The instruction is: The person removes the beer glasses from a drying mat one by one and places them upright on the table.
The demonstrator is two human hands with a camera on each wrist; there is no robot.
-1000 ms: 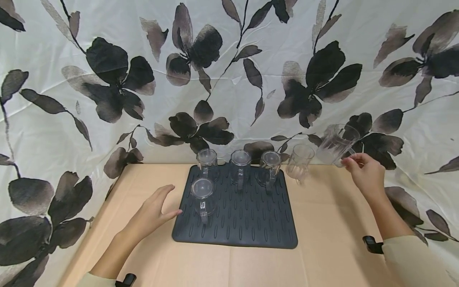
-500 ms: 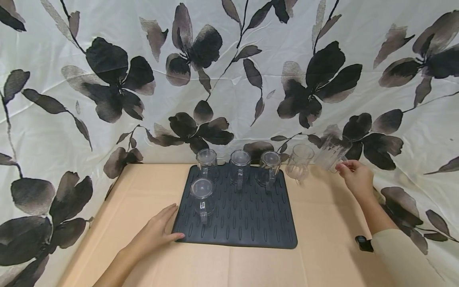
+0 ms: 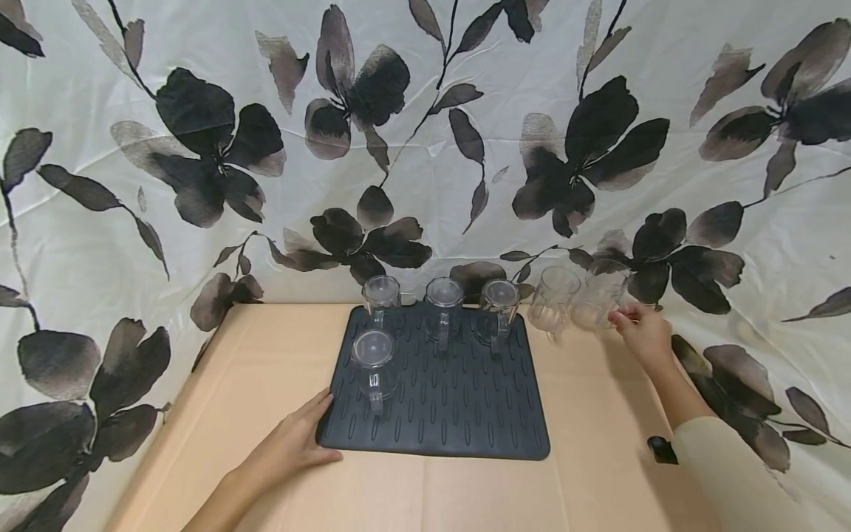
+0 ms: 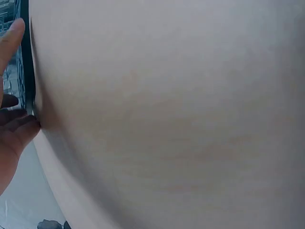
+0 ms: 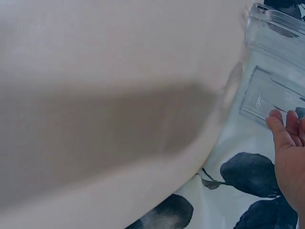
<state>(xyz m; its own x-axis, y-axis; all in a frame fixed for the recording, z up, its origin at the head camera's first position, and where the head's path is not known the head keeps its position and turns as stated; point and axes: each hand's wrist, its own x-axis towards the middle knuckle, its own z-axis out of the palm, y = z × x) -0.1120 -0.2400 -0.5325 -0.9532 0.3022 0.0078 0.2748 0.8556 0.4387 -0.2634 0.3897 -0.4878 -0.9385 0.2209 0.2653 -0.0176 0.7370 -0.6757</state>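
Note:
My right hand [image 3: 643, 336] pinches the handle of a clear glass mug [image 3: 592, 304] at the table's back edge. In the right wrist view this mug [image 5: 267, 98] is beside another glass mug [image 5: 279, 33], with a small gap between them. Whether its base touches the tabletop I cannot tell. My left hand [image 3: 289, 443] rests at the near left corner of a dark ribbed drying mat [image 3: 459, 414], fingers along its side and thumb by the front edge. The left wrist view shows the fingertips [image 4: 31, 126] against the mat's edge.
Upside-down glass mugs stand on the mat: a back row of a left mug [image 3: 383, 303], a middle mug [image 3: 444, 310] and a right mug [image 3: 499, 314], plus a front mug [image 3: 375, 366]. A floral cloth [image 3: 425, 148] hangs behind the wooden table [image 3: 598, 443].
My right hand has brought its mug left and down, tilting it upright beside the mug right of the mat. My left hand has moved down from beside the front mug to the mat's near corner.

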